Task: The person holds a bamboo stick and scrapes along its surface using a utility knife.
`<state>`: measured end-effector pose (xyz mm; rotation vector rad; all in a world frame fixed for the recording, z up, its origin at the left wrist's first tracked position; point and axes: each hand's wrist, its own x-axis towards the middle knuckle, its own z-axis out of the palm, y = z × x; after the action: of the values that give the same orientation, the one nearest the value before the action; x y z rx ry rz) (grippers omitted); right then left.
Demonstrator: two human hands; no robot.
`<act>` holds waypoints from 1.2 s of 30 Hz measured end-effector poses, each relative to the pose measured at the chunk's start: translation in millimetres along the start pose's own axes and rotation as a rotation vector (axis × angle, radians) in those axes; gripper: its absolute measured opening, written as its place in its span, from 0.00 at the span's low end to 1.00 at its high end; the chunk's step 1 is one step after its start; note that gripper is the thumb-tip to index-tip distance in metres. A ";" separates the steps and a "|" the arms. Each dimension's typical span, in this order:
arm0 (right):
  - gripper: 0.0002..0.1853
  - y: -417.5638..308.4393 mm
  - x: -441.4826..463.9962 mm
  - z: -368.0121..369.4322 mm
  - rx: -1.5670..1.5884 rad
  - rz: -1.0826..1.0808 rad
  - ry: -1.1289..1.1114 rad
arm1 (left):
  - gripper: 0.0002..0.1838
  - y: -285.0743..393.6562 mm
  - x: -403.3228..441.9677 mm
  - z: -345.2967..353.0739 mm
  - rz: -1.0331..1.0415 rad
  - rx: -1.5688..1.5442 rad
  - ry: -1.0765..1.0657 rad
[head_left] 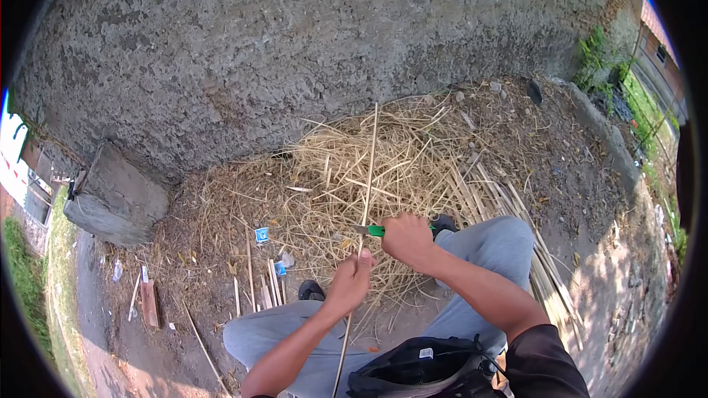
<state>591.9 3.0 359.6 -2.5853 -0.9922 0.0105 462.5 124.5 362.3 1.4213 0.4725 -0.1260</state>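
Note:
A long thin pale strip runs from near the wall down between my legs. My left hand is closed around it, with the thumb lying along the strip. Just above and to the right, my right hand is wrapped round the green handle of a knife. The short dark blade touches or crosses the strip a little above my left thumb. Beneath both hands lies a heap of thin shavings.
A rough wall rises ahead. Split strips lie beside my right leg, and several more by my left knee. A concrete block stands at left. A black bag rests at my lap. Blue packets lie on the ground.

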 end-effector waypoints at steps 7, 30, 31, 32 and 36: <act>0.08 -3.9 -1.0 -1.9 -0.035 0.011 0.006 | 0.16 8.9 -9.3 7.7 0.227 0.826 0.276; 0.06 33.5 29.5 35.1 0.019 0.218 0.059 | 0.11 6.2 -21.2 16.9 0.081 0.891 0.186; 0.05 53.3 37.7 23.9 0.052 0.329 0.076 | 0.09 -4.5 -35.2 25.2 0.059 0.841 0.103; 0.05 75.3 45.8 12.9 0.090 0.442 0.097 | 0.07 -11.2 -43.3 26.6 0.037 0.798 0.020; 0.06 85.3 40.0 15.5 0.016 0.414 0.163 | 0.05 -20.9 -42.4 3.9 0.111 0.705 0.025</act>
<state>674.9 -24.2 320.9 -2.6774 -0.3890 -0.0818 417.7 109.2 359.8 2.1383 0.3810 -0.1967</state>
